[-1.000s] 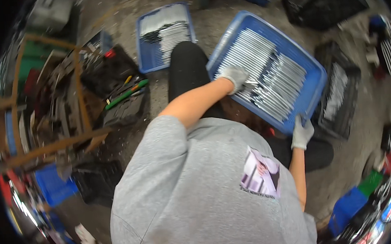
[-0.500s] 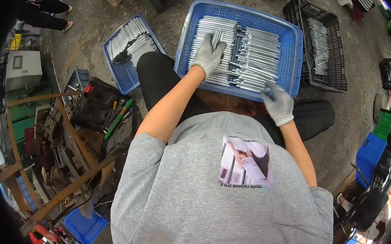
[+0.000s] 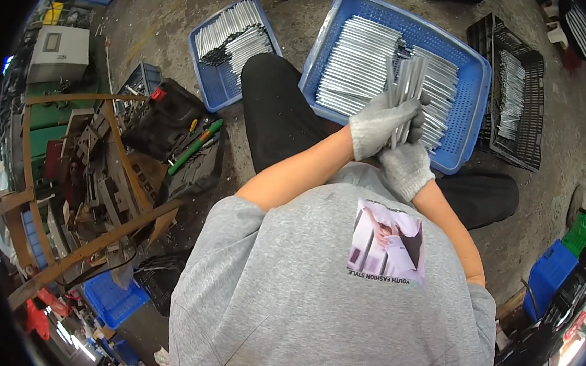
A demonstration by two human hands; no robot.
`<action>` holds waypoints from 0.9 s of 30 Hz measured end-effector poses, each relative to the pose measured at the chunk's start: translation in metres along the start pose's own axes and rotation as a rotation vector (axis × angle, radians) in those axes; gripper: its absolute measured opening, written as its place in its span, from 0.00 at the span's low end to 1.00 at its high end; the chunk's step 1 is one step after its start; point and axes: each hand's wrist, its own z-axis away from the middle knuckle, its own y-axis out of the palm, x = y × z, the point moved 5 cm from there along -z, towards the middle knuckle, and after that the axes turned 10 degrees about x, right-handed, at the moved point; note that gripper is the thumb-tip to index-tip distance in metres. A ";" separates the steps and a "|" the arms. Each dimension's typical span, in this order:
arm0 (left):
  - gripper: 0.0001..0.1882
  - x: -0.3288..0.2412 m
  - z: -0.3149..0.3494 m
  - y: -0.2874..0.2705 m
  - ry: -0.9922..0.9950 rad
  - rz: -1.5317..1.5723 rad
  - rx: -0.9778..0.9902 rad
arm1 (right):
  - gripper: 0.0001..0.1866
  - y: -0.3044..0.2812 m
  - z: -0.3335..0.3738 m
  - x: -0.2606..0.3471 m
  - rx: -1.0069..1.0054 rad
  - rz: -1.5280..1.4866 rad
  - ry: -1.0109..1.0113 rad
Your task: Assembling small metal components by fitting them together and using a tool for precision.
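Note:
A bundle of shiny metal rods [image 3: 409, 81] stands tilted up over the near side of the large blue basket [image 3: 470, 143]. My left hand [image 3: 374, 125], in a grey work glove, is closed around the bundle. Just below it my right hand [image 3: 405, 167], gloved too, is closed at the lower ends of the rods, its fingers partly hidden behind them and the left hand. In the basket, more metal rods [image 3: 359, 57] lie side by side in two stacks; the held bundle covers part of the right stack.
A smaller blue basket [image 3: 216, 96] with rods stands at the left, past my knee. On the right is a black crate [image 3: 534, 143] holding rods. An open tool case [image 3: 165, 128] and a rusty metal frame [image 3: 99, 250] take up the left side.
My left hand has lifted a bundle of rods from the left stack and brought it right and nearer to me. My right hand has come in to meet it. The view has shifted.

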 end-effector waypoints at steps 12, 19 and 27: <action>0.11 -0.063 0.087 -0.059 -0.030 -0.518 -0.203 | 0.16 -0.023 0.023 -0.002 0.043 -0.032 0.212; 0.19 -0.053 0.095 -0.063 0.016 -0.697 -0.260 | 0.06 -0.074 0.036 0.003 -0.457 -0.246 0.159; 0.19 -0.053 0.097 -0.073 -0.283 -1.258 -0.183 | 0.06 -0.096 0.044 0.013 -0.434 -0.206 0.108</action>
